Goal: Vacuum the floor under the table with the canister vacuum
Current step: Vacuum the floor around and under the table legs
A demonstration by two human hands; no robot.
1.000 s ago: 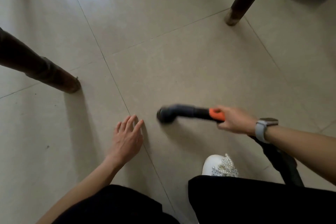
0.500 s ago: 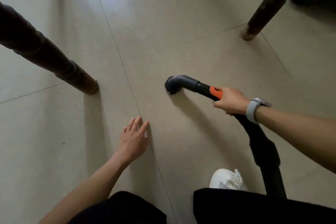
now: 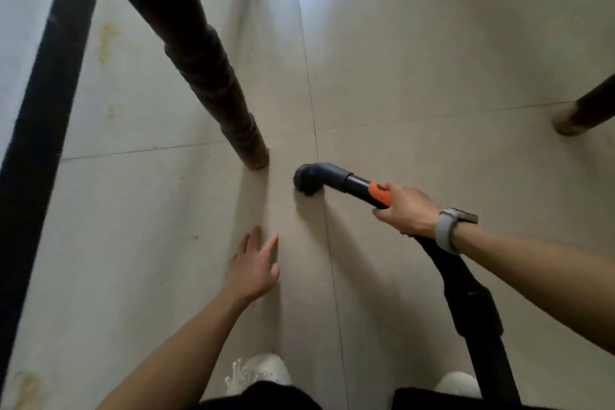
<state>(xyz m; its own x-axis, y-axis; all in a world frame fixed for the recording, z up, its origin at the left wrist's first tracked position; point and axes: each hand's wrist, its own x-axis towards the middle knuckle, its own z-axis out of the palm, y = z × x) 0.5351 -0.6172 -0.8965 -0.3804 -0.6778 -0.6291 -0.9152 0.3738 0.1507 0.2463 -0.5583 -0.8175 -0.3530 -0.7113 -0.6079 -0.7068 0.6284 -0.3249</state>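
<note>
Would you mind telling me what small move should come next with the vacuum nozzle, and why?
Probably sweep the nozzle left around the near table leg's foot: the right hand grips the wand, and the brush sits on tile just beside that foot.

No legible text, labels, brands or numbers anywhere. Watch (image 3: pixel 447 230) face turned edge-on, unreadable. Orange collar (image 3: pixel 379 194) on vacuum wand (image 3: pixel 356 184) unmarked. Floor tiles (image 3: pixel 432 76) plain.

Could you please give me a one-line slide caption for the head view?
Right hand holds the vacuum wand, brush nozzle on the tile floor beside a table leg; left hand open.
</note>
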